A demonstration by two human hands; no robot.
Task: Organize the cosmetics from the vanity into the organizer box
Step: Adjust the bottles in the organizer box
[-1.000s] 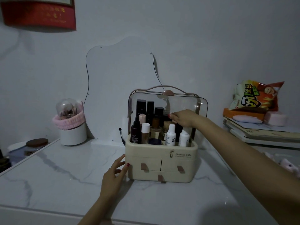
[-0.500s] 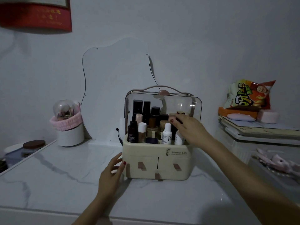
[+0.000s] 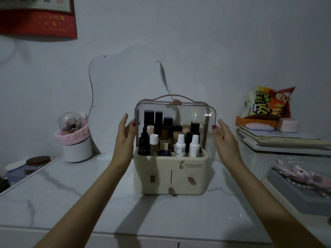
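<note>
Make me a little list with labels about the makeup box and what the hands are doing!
box: cream organizer box on the marble vanity top
inside: upright bottles, dark and white
cover: clear lid, raised
drawers: shut
left hand: open, at the lid's left edge
right hand: open, at the lid's right edge
nearby: snack bag, white cup

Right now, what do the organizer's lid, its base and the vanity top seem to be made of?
Lid: clear glossy plastic, since bottles show through and it glints. Base: matte cream plastic, moulded with rounded corners. Vanity top: white with grey veins, smooth; marble or an imitation, cannot tell.
</note>
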